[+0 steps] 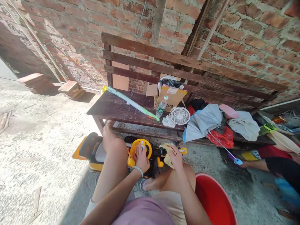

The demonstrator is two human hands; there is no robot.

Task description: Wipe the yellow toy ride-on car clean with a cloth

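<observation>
A red basin [214, 200] sits nearest the camera at the lower right, on the concrete floor [42, 150] just beside the person's right knee. Both forearms reach forward over bent knees. The left hand [141, 157], a bead bracelet on its wrist, lies with fingers spread flat on the yellow ring of a yellow and black ride-on toy [112, 151] that stands on the floor between the legs. The right hand [176, 156] is closed around a crumpled pale cloth [167, 153], pressed against the toy's yellow handlebar. The two hands are apart, a short gap between them.

Beyond the toy stands a dark wooden bench [112, 107] against a brick wall. Near its front edge are a water bottle [161, 106] and a small white fan [179, 116]; a cardboard box [172, 95] stands behind them. A grey umbrella [202, 122] and clothes pile toward the right end. The bench's left end and the floor to the left lie open
</observation>
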